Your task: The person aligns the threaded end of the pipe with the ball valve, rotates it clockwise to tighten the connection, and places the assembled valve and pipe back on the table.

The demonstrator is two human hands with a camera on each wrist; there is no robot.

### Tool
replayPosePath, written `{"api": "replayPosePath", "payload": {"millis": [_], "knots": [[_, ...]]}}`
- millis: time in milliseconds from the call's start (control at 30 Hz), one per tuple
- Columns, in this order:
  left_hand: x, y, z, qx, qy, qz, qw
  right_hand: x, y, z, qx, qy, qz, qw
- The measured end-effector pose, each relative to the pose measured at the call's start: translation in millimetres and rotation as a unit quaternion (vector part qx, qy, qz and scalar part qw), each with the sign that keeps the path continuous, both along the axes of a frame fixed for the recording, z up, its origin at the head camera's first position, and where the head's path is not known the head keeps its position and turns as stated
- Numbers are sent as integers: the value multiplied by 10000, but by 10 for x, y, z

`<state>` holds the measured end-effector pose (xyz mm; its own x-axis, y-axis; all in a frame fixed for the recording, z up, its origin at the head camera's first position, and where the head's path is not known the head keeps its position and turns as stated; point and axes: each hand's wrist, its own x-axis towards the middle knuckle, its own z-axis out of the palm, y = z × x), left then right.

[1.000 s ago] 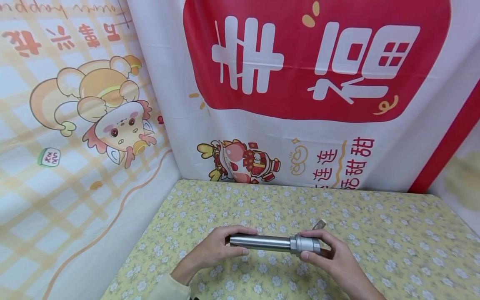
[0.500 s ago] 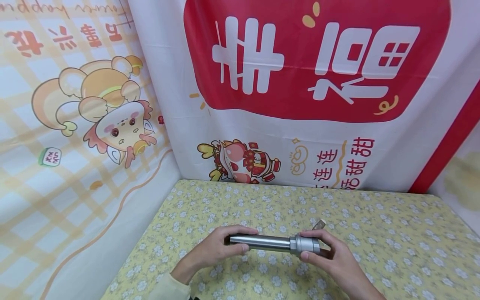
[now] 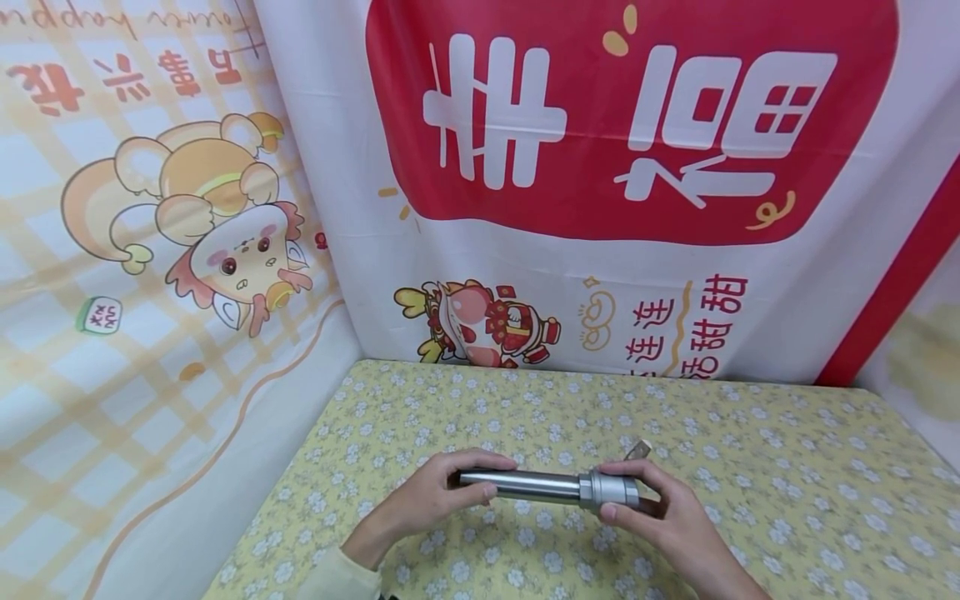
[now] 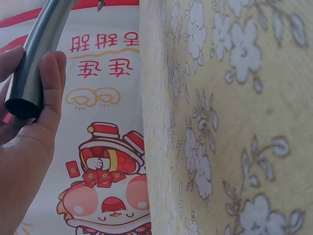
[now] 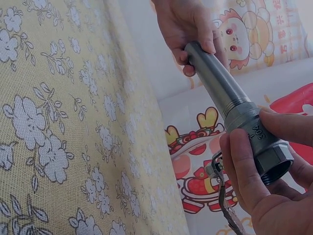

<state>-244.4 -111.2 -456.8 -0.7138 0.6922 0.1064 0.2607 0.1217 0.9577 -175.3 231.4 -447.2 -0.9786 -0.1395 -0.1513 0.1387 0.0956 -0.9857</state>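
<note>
A shiny steel pipe [image 3: 525, 486] lies level between my hands, its right end threaded into a steel ball valve [image 3: 609, 490]. My left hand [image 3: 435, 497] grips the pipe's free end between thumb and fingers; the left wrist view shows that open pipe end [image 4: 24, 106] by the palm. Around the valve body, marked 304 in the right wrist view, my right hand [image 3: 671, 517] curls its thumb and fingers. The valve's lever handle [image 5: 227, 205] sticks out on the side away from me, its nut visible near the fingers. The valve's outer threaded mouth [image 5: 276, 171] faces the right palm.
Beneath the hands is a table with a yellow flowered cloth [image 3: 480, 417]. A white and red printed curtain [image 3: 480, 242] hangs along its back edge. On the left hangs another printed sheet [image 3: 150, 375] with a checked pattern and cartoon figure.
The left thumb has shifted slightly up over the pipe. Otherwise both hands, the pipe and the valve stay in the same place.
</note>
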Motion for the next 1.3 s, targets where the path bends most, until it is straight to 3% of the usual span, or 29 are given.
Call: {"api": "replayPosePath", "payload": {"millis": [633, 1300], "knots": [[30, 15, -12, 394, 305, -155, 9986, 0, -4, 18, -15, -69, -28, 10000], [17, 36, -6, -17, 505, 208, 9985, 4, -11, 9, 3, -45, -46, 10000]]}}
